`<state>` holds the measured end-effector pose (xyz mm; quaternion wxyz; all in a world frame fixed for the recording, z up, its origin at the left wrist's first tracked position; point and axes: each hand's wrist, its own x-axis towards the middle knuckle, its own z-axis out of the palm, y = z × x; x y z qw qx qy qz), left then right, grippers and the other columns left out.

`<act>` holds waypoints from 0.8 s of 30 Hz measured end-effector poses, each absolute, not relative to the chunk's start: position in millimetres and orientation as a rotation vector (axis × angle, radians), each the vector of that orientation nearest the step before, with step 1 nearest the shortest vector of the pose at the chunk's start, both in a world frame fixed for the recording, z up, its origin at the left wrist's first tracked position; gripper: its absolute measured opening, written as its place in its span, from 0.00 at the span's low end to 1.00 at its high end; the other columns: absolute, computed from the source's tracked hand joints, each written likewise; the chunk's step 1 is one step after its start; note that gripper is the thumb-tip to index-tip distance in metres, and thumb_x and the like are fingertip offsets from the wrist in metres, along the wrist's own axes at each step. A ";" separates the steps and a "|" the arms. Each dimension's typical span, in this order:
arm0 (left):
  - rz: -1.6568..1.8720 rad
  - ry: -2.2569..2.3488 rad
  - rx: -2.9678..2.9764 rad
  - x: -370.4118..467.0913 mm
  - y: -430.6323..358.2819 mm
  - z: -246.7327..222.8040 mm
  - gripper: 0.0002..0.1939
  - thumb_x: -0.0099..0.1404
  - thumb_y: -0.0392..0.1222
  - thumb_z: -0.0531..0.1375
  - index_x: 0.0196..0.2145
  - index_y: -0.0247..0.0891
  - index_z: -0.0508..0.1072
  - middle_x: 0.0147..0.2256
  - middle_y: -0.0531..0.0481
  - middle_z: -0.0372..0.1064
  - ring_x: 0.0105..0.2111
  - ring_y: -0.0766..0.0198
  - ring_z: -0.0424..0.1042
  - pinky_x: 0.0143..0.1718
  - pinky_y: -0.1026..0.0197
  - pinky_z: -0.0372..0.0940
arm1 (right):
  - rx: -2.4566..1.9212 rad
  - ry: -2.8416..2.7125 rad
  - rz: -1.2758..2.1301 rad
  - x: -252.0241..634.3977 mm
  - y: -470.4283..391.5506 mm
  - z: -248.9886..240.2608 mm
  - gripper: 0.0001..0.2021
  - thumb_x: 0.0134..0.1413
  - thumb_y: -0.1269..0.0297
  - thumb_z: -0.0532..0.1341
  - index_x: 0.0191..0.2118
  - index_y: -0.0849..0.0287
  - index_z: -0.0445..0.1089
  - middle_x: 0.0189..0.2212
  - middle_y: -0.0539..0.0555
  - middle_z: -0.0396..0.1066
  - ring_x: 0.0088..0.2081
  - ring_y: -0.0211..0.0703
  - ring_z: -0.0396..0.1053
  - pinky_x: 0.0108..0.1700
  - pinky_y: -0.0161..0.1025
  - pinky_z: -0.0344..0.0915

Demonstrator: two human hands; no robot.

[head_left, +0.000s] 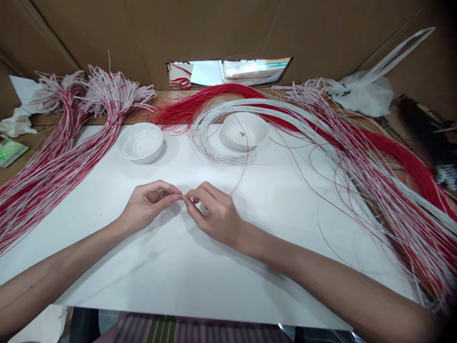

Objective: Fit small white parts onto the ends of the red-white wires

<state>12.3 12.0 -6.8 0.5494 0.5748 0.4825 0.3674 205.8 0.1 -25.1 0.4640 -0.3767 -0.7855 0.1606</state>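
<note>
My left hand (148, 204) pinches the end of a thin white wire (183, 196) between thumb and fingertips, above the white table. Right beside it, my right hand (216, 214) pinches the same wire, its fingertips almost touching those of my left hand. A thin red and white strand (240, 180) runs from behind my right hand up toward the right bowl; how it joins the wire is hidden by the fingers. Beyond my hands stand a white bowl with white material (141, 143) and a second white bowl (246, 132) with a small dark bit inside.
Red-and-white strand bundles (76, 164) lie at the left, more bundles (385, 190) at the right. Red strands (217, 97) and a coil of white wires (205, 124) curve behind the bowls. A cardboard wall (228, 28) with a slot rises behind; a plastic bag (367, 95) sits back right.
</note>
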 end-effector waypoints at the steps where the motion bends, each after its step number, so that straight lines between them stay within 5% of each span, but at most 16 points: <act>1: 0.874 1.150 1.372 12.8 12.1 -7.1 0.08 0.59 0.44 0.67 0.35 0.37 0.78 0.34 0.47 0.77 0.35 0.60 0.77 0.40 0.60 0.72 | -0.924 -1.930 0.395 205.8 0.1 -25.2 0.06 0.63 0.70 0.56 0.34 0.59 0.68 0.28 0.51 0.69 0.28 0.34 0.66 0.31 0.33 0.65; 17: 0.880 1.219 1.702 14.5 9.6 -6.8 0.06 0.63 0.43 0.63 0.34 0.39 0.78 0.33 0.49 0.76 0.33 0.63 0.73 0.36 0.61 0.67 | -0.978 -1.974 0.383 207.2 0.6 -27.8 0.06 0.65 0.66 0.57 0.40 0.59 0.72 0.33 0.51 0.73 0.27 0.31 0.66 0.28 0.31 0.62; 24: 0.945 1.321 1.805 15.1 7.6 -9.5 0.04 0.65 0.40 0.62 0.34 0.39 0.76 0.33 0.52 0.75 0.34 0.66 0.72 0.36 0.63 0.65 | -1.043 -1.929 0.354 205.8 -0.6 -26.0 0.08 0.56 0.77 0.54 0.35 0.60 0.69 0.30 0.50 0.72 0.25 0.32 0.65 0.27 0.31 0.61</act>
